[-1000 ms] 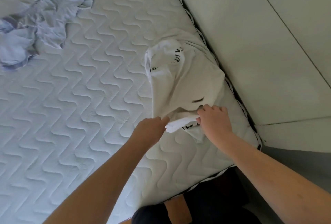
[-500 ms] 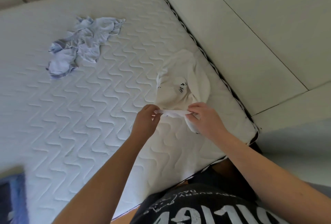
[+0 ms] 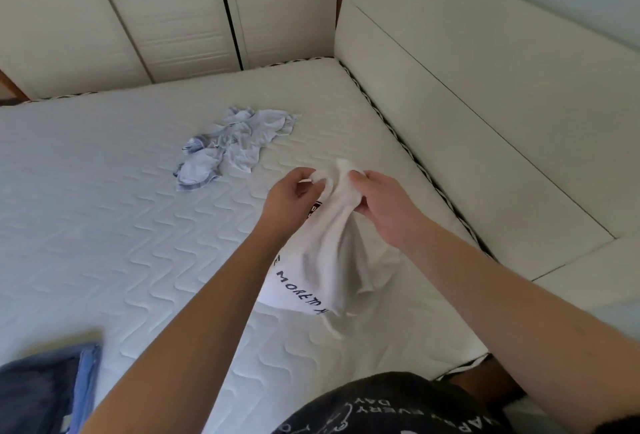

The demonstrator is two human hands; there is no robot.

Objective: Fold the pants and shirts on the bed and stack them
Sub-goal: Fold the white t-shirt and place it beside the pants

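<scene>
I see the left hand (image 3: 289,196) and right hand (image 3: 382,206) each pinching the top edge of the white shirt (image 3: 323,253) at frame centre, lifted above the mattress (image 3: 104,225). A crumpled pale-blue garment (image 3: 235,147) lies upper left of it.

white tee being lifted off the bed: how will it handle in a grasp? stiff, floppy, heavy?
Probably very floppy: the white T-shirt hangs in loose folds from where the left hand and right hand pinch it. Likely light, since fingertip pinches carry it. Its lower edge drapes toward the mattress, so it may drag there.
</scene>
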